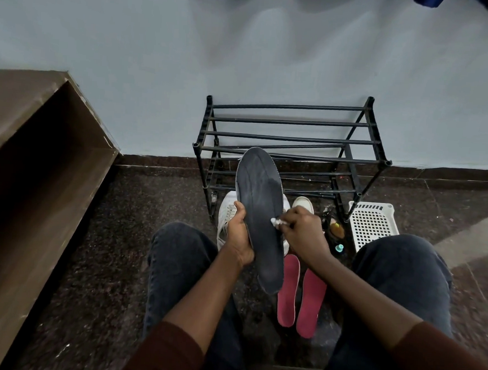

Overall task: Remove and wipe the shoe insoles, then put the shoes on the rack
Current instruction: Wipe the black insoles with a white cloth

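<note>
Currently the left hand point(238, 232) is curled around the left edge of a dark grey insole point(261, 214), thumb on its face, fingers wrapped behind; grip is closed on it at roughly mid-length. The insole is held up off the floor, toe end far and raised in front of the rack point(290, 147), heel end near, between the knees. The right hand point(303, 231) has fingers bunched tight, pinching a small white wad of wipe point(277, 221) pressed against the insole's right edge. A darker patch shows on the insole's far-right part. Two red insoles point(300, 294) lie flat on the dark floor point(104, 247) near the person, side by side, just right of the held insole's heel. White shoes point(227, 212) sit on the floor in front of the rack, one to the left and another point(303, 203) to the right of the held insole, both partly hidden. The rack's bars carry nothing. A white perforated basket point(372, 224) sits on the floor right of the rack; small items point(337, 233) between the two, too small to identify.
</note>
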Demonstrator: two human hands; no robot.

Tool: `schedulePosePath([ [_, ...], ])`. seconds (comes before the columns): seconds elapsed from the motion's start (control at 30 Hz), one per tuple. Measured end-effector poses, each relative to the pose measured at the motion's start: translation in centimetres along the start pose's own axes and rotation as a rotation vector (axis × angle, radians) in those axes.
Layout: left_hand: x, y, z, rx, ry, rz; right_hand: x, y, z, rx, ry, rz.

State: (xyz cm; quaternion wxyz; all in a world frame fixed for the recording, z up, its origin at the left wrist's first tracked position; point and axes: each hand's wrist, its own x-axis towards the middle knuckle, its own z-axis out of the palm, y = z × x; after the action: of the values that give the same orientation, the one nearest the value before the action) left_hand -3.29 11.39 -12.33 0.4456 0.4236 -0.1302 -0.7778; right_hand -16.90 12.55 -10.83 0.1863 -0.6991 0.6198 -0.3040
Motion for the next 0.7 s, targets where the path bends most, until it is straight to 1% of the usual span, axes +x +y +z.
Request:
schedulePosePath([
  [0.07,-0.3,-0.1,0.2,0.016,-0.053,-0.015,1.3,-0.4,0.0,-0.002,0.050,0.023],
  [0.17,-0.2,0.1,-0.1,0.012,-0.077,-0.017,1.7,-0.7,0.3,-0.012,0.043,0.032],
  [0.27,0.4,0.1,-0.7,-0.058,-0.074,-0.025,0.4,-0.8,0.6,0.004,-0.027,0.028],
  [0.33,0.6,-0.1,-0.7,-0.094,-0.057,0.006,-1.0,-1.0,0.8,0.021,-0.081,0.023],
  [0.43,1.1,-0.2,-0.6,-0.138,-0.064,0.052,-2.9,-1.5,0.9,0.027,-0.170,-0.062],
  [0.5,0.9,-0.1,-0.3,-0.156,-0.090,0.044,-2.8,-1.7,0.8,-0.002,-0.200,-0.100],
  [0.7,0.1,-0.2,-0.5,-0.116,-0.131,0.004,1.3,-2.6,0.7,-0.041,-0.060,-0.116],
])
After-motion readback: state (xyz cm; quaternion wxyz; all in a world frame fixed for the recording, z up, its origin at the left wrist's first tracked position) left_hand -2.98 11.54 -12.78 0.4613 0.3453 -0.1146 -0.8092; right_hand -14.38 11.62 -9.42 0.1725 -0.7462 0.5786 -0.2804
